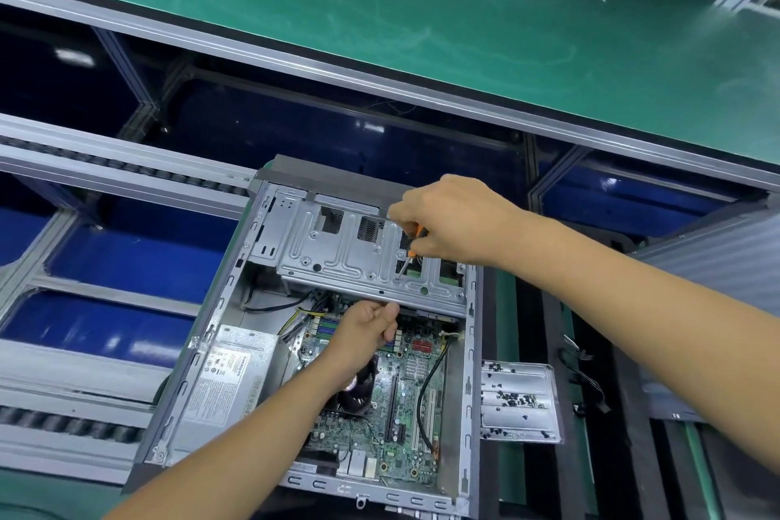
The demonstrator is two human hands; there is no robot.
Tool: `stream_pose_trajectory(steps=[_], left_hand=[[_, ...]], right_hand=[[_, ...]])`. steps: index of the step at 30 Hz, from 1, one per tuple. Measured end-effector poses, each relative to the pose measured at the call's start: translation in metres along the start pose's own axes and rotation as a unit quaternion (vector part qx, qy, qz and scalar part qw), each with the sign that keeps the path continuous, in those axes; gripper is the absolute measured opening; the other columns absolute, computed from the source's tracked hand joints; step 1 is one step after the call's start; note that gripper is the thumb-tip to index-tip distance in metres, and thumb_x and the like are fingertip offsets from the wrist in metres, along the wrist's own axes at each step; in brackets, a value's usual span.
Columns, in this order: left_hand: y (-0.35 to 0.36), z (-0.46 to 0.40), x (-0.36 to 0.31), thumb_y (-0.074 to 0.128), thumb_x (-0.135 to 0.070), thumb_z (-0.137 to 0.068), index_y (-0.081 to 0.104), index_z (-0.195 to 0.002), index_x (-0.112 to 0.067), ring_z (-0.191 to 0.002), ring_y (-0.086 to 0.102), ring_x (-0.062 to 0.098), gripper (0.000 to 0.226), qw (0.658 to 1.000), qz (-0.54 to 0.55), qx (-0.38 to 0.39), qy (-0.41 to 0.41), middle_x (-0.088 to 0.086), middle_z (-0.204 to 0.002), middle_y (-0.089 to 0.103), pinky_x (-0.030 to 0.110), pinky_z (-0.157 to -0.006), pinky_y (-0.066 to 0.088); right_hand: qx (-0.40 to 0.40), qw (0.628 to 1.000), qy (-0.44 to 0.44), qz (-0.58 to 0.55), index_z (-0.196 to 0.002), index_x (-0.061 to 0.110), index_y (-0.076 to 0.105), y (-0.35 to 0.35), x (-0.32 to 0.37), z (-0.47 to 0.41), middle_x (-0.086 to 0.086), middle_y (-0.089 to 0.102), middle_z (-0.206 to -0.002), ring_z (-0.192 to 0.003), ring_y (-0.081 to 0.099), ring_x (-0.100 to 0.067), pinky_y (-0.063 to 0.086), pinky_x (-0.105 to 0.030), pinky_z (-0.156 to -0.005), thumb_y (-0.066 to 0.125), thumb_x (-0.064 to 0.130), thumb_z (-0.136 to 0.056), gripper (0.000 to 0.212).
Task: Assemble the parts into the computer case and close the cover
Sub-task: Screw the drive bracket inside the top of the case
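Observation:
An open grey computer case (469,393) lies flat in front of me, with its green motherboard (405,418) and silver power supply (230,384) exposed. A metal drive cage (350,262) spans the far end of the case. My right hand (456,220) grips an orange-handled screwdriver (411,251) whose tip touches the cage's top plate. My left hand (367,329) holds the cage's near edge from below, thumb up against it. A black fan (356,393) shows partly under my left wrist.
A metal tray (521,401) with several small black screws lies to the right of the case. Loose black cables (584,384) trail further right. A green conveyor belt (422,13) runs across the back. Aluminium roller rails (105,169) and blue panels fill the left.

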State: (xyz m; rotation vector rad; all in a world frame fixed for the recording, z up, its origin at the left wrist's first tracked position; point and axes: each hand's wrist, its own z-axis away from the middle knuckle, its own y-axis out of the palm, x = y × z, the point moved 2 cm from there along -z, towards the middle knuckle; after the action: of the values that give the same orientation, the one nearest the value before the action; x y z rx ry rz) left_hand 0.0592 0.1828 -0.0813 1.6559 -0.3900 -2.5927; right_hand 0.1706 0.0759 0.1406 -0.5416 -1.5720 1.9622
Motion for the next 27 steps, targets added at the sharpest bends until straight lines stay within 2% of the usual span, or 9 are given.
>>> stream_pose_trajectory(steps=[3,7,12,15,18,21,23,25,27], left_hand=[[0.001,0.000,-0.001,0.054,-0.045,-0.093,0.056,-0.059,-0.013,-0.045,0.039,0.002,0.047,1.000,0.006,0.003,0.002,-0.004,-0.053,0.050,0.011,-0.052,0.037],[0.002,0.000,-0.002,0.055,-0.044,-0.092,0.056,-0.059,-0.013,-0.045,0.039,0.002,0.046,1.000,0.015,0.005,0.005,-0.001,-0.055,0.050,0.011,-0.051,0.037],[0.000,-0.001,0.000,0.055,-0.048,-0.092,0.057,-0.057,-0.017,-0.046,0.037,0.005,0.047,1.000,0.011,0.003,0.002,0.004,-0.058,0.049,0.013,-0.051,0.036],[0.000,-0.001,0.001,0.055,-0.049,-0.092,0.056,-0.057,-0.018,-0.046,0.038,0.004,0.047,1.000,0.005,0.002,0.001,0.001,-0.057,0.048,0.012,-0.051,0.037],[0.000,-0.002,0.001,0.055,-0.050,-0.091,0.055,-0.057,-0.018,-0.046,0.039,0.003,0.047,1.000,-0.004,-0.005,0.001,0.000,-0.057,0.049,0.012,-0.052,0.037],[0.000,-0.002,0.002,0.055,-0.048,-0.093,0.054,-0.059,-0.016,-0.046,0.038,0.003,0.046,1.000,-0.002,-0.007,0.001,-0.001,-0.057,0.049,0.012,-0.051,0.037],[-0.001,-0.002,0.003,0.054,-0.043,-0.098,0.054,-0.060,-0.016,-0.047,0.038,0.004,0.047,1.000,-0.009,-0.007,-0.002,-0.003,-0.056,0.049,0.014,-0.052,0.038],[-0.002,-0.002,0.004,0.053,-0.039,-0.101,0.054,-0.060,-0.017,-0.049,0.039,0.005,0.046,1.000,-0.016,-0.011,-0.005,-0.003,-0.058,0.050,0.016,-0.055,0.038],[-0.002,-0.003,0.004,0.053,-0.037,-0.102,0.053,-0.060,-0.017,-0.049,0.039,0.003,0.046,1.000,-0.023,-0.013,-0.005,-0.004,-0.057,0.050,0.014,-0.054,0.038]], right_hand=[[0.022,0.999,-0.043,0.023,-0.081,0.019,0.051,-0.002,-0.003,-0.002,0.005,0.056,-0.081,-0.066,0.053,-0.023,0.051,-0.043,-0.074,0.068,0.016,-0.087,0.018],[0.026,0.991,-0.114,0.067,-0.082,0.019,0.050,0.000,-0.004,-0.001,0.006,0.051,-0.083,-0.064,0.049,-0.023,0.040,-0.035,-0.080,0.067,0.016,-0.090,0.019],[0.019,0.984,-0.166,0.063,-0.080,0.023,0.047,-0.001,-0.003,-0.001,0.007,0.047,-0.082,-0.060,0.043,-0.021,0.041,-0.038,-0.084,0.068,0.012,-0.089,0.025],[0.020,0.989,-0.142,0.027,-0.079,0.021,0.050,0.000,-0.002,-0.004,0.008,0.050,-0.081,-0.063,0.046,-0.019,0.040,-0.033,-0.078,0.069,0.015,-0.087,0.022],[0.008,0.997,-0.075,-0.025,-0.077,0.021,0.051,0.001,-0.005,-0.006,0.008,0.055,-0.074,-0.063,0.050,-0.016,0.035,-0.029,-0.056,0.068,0.020,-0.085,0.018],[-0.007,1.000,-0.024,-0.006,-0.074,0.024,0.049,0.004,-0.006,-0.007,0.008,0.053,-0.061,-0.057,0.049,-0.014,0.030,-0.027,-0.053,0.061,0.026,-0.084,0.016],[0.011,1.000,-0.002,-0.009,-0.085,0.024,0.051,0.004,-0.007,-0.008,0.010,0.055,-0.066,-0.062,0.054,-0.017,0.032,-0.029,-0.053,0.061,0.029,-0.086,0.011],[0.041,0.998,-0.007,-0.040,-0.099,0.024,0.048,0.002,-0.007,-0.010,0.010,0.053,-0.074,-0.063,0.053,-0.015,0.030,-0.031,-0.051,0.065,0.025,-0.085,0.022],[0.071,0.995,-0.026,-0.070,-0.103,0.024,0.044,-0.001,-0.005,-0.014,0.004,0.050,-0.090,-0.067,0.052,-0.017,0.031,-0.033,-0.050,0.065,0.012,-0.083,0.032]])
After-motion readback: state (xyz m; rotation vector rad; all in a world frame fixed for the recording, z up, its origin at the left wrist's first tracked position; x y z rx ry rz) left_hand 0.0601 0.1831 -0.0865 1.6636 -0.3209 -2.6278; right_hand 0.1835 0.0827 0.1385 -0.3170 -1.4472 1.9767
